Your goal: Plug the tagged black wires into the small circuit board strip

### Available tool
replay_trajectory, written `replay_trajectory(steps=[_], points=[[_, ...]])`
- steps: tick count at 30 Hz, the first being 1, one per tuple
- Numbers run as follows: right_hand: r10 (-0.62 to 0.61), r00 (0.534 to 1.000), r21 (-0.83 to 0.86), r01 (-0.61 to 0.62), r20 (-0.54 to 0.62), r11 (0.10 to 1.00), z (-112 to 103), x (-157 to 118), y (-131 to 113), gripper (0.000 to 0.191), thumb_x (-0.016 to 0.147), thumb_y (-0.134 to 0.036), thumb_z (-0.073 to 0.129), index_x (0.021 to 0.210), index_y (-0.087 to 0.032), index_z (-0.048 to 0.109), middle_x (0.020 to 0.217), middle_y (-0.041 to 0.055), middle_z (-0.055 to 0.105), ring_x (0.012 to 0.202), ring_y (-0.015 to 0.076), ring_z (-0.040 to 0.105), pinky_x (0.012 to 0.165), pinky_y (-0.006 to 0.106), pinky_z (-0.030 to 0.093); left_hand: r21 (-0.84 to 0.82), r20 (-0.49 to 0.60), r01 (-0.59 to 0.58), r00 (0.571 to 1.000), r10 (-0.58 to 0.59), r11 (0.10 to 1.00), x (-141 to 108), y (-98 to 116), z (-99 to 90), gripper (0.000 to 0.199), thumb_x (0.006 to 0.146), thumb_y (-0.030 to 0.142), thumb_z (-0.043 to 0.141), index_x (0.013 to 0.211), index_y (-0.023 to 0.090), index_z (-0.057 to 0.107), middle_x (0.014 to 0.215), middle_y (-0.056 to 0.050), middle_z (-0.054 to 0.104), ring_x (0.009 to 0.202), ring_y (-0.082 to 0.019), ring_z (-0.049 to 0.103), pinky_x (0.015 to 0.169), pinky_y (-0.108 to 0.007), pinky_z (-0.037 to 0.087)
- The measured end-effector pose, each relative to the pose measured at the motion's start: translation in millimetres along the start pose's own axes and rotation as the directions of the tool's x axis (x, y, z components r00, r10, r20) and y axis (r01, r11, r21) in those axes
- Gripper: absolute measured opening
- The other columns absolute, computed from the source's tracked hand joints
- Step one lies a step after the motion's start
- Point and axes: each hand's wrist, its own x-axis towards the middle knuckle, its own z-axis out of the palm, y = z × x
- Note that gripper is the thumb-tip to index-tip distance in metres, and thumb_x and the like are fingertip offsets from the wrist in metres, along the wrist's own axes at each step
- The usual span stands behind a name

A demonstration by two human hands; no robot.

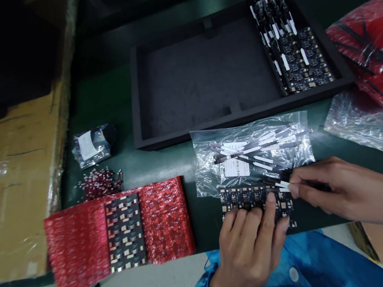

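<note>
Presently, a dark circuit board panel point(256, 203) is pinned flat on the green surface point(158, 163) near its front edge by the spread fingers of the left hand point(250, 245). A thin strip with a white end point(279, 184) is pinched between thumb and forefinger of the right hand point(331, 187), its tip laid on the panel's upper right. Just behind lies a clear bag of strips point(250, 151), and beyond it a black foam tray point(203, 79).
</note>
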Motion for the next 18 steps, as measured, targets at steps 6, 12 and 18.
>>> replay_trajectory(steps=[6, 12, 18], points=[[0.029, 1.0, -0.01, -0.029, -0.003, 1.0, -0.6, 0.5, -4.7, 0.028, 0.105, -0.045, 0.054, 0.083, -0.028, 0.058, 0.063, -0.0081, 0.045, 0.054, 0.0133, 0.041, 0.049, 0.03, 0.027, 0.009, -0.011, 0.009, 1.0, -0.009, 1.0, -0.5, -0.5, 1.2, 0.057, 0.087, 0.039, 0.071, 0.137, 0.018, 0.053, 0.09, 0.003, 0.071, 0.072, -0.011, 0.062, 0.064, -0.03, 0.05], [0.039, 0.999, -0.011, -0.039, 0.003, 0.999, 0.9, 2.2, -5.7, 0.027, 0.106, -0.045, 0.052, 0.084, -0.028, 0.058, 0.063, -0.0081, 0.044, 0.054, 0.0134, 0.041, 0.049, 0.03, 0.027, 0.015, 0.009, 0.047, 0.999, -0.047, 0.999, 0.6, -0.4, 5.3, 0.056, 0.088, 0.038, 0.07, 0.137, 0.017, 0.052, 0.092, 0.002, 0.07, 0.074, -0.011, 0.062, 0.066, -0.029, 0.05], [0.049, 0.999, -0.039, -0.049, -0.012, 0.998, -1.3, 2.3, -10.8, 0.03, 0.103, -0.042, 0.056, 0.078, -0.027, 0.053, 0.061, -0.0083, 0.042, 0.054, 0.0132, 0.041, 0.05, 0.03, 0.026, 0.039, 0.008, 0.038, 0.999, -0.038, 0.999, 2.5, -0.3, 5.6, 0.054, 0.088, 0.039, 0.07, 0.135, 0.015, 0.054, 0.091, 0.002, 0.069, 0.074, -0.01, 0.06, 0.066, -0.029, 0.049]])
